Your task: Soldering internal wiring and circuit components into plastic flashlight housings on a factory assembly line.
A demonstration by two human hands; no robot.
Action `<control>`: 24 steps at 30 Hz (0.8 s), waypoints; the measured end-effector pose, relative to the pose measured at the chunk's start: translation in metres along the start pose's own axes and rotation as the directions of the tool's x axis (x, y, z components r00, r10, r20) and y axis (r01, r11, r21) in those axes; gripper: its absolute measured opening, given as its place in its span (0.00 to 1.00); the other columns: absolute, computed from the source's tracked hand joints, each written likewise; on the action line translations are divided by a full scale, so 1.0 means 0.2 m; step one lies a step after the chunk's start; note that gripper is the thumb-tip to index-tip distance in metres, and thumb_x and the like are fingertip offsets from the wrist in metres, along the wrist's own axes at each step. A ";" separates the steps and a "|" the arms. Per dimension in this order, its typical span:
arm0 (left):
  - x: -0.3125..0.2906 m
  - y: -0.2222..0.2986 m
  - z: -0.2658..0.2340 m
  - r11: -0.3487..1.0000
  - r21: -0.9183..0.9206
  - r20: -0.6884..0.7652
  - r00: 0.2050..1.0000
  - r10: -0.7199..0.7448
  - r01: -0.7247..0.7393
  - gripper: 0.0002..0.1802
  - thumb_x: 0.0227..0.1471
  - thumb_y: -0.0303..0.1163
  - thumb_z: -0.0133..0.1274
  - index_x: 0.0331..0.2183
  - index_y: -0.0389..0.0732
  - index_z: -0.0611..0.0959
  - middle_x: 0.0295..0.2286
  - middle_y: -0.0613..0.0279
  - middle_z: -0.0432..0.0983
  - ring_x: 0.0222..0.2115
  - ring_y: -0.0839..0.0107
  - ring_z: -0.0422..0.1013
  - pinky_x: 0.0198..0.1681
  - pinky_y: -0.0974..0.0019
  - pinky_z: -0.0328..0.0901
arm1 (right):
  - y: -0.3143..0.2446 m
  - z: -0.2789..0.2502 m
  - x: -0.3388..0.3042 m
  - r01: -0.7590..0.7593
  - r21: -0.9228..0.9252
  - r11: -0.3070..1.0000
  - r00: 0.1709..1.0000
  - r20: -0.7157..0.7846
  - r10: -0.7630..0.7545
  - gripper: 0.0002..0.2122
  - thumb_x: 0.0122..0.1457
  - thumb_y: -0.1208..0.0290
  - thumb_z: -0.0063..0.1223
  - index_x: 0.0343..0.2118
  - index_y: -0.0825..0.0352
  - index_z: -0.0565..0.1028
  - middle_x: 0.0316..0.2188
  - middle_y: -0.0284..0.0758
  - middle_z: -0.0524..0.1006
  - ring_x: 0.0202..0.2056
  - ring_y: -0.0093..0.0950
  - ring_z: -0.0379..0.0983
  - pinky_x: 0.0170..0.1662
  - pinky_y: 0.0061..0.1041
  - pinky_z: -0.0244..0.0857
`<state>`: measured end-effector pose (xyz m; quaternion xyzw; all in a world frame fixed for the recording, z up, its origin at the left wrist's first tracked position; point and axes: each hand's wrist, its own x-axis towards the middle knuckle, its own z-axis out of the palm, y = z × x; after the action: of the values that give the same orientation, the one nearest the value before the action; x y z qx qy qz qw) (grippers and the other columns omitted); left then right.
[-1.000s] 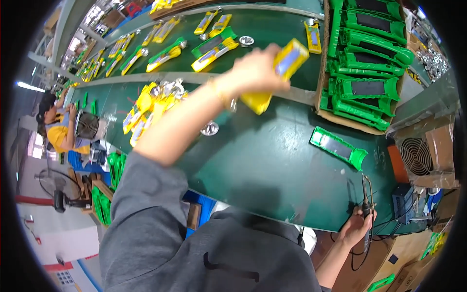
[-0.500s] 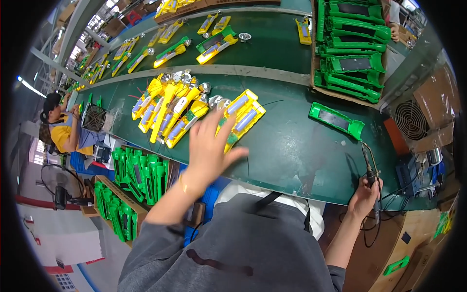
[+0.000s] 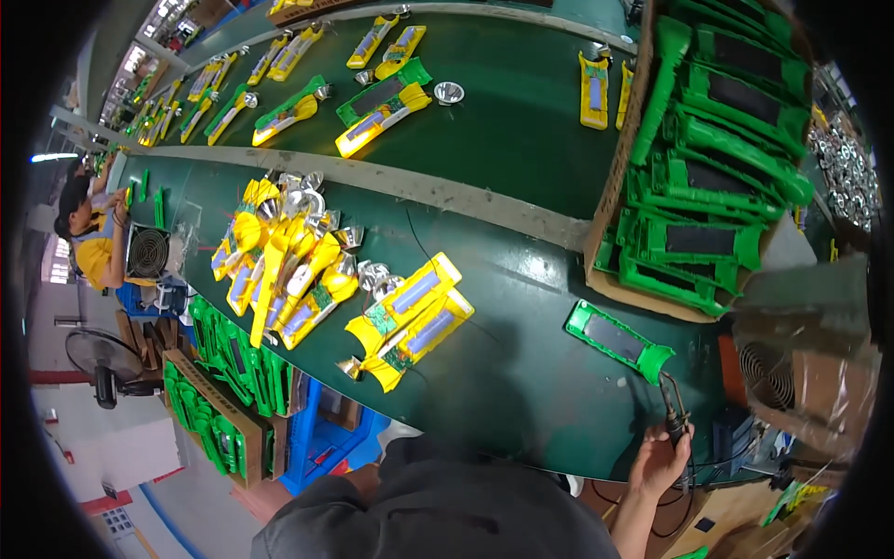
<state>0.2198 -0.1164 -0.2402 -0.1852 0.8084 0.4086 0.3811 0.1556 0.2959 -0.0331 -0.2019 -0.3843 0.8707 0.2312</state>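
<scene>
My right hand (image 3: 659, 461) is closed round the dark handle of a soldering iron (image 3: 674, 424), held at the bench's front edge. The iron's metal tip points up to the flared end of a green plastic flashlight shell (image 3: 615, 337), which lies on the bench with a dark panel inside; contact cannot be made out. Beside my left sleeve (image 3: 321, 511) a blurred skin-toned patch shows at the lower left; the left hand's fingers are hidden. Two yellow flashlight shells (image 3: 410, 317) with blue-wrapped cells and green circuit boards lie in front of me, left of centre.
A heap of yellow shells with silver reflectors (image 3: 289, 261) lies left. A carton of green shells (image 3: 652, 270) stands right, near a fan (image 3: 768, 373). More green shells fill boxes (image 3: 209, 447) below the bench. A raised strip (image 3: 419, 182) crosses behind; a person (image 3: 88, 233) works far left.
My left hand has left the two yellow shells and dropped away to the lower left. My right hand still holds the soldering iron. The view has shifted, and both yellow shells now show fully.
</scene>
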 end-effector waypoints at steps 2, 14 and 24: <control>-0.01 0.16 0.01 0.997 0.068 0.090 0.996 0.027 -0.033 0.11 0.46 0.40 0.52 0.29 0.42 0.80 0.26 0.50 0.76 0.28 0.60 0.73 0.29 0.62 0.66 | -0.04 0.03 -0.02 -0.088 -0.094 0.992 0.995 -0.060 0.082 0.10 0.59 0.65 0.47 0.41 0.62 0.68 0.32 0.30 0.72 0.29 0.21 0.64 0.35 0.24 0.58; 0.14 0.00 -0.57 0.832 0.339 0.461 0.848 0.261 -0.440 0.10 0.44 0.39 0.53 0.28 0.45 0.81 0.26 0.51 0.77 0.28 0.60 0.74 0.30 0.61 0.67 | 0.10 0.08 -0.10 0.053 -0.061 0.997 0.998 0.037 -0.051 0.11 0.59 0.64 0.47 0.41 0.61 0.67 0.32 0.30 0.70 0.30 0.22 0.62 0.38 0.24 0.56; -0.66 1.24 -1.11 0.422 0.440 0.321 0.578 0.751 -0.793 0.08 0.43 0.20 0.49 0.31 0.36 0.78 0.23 0.55 0.73 0.25 0.59 0.71 0.28 0.62 0.65 | 0.23 -0.15 -0.11 0.236 0.021 0.972 0.956 0.172 -0.236 0.08 0.58 0.68 0.48 0.36 0.65 0.68 0.32 0.32 0.70 0.32 0.25 0.64 0.41 0.25 0.58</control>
<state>0.0500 -0.1472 0.0729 0.3369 0.8665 0.2980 0.2163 0.1778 0.2748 -0.0828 -0.0781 -0.4240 0.8513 0.2990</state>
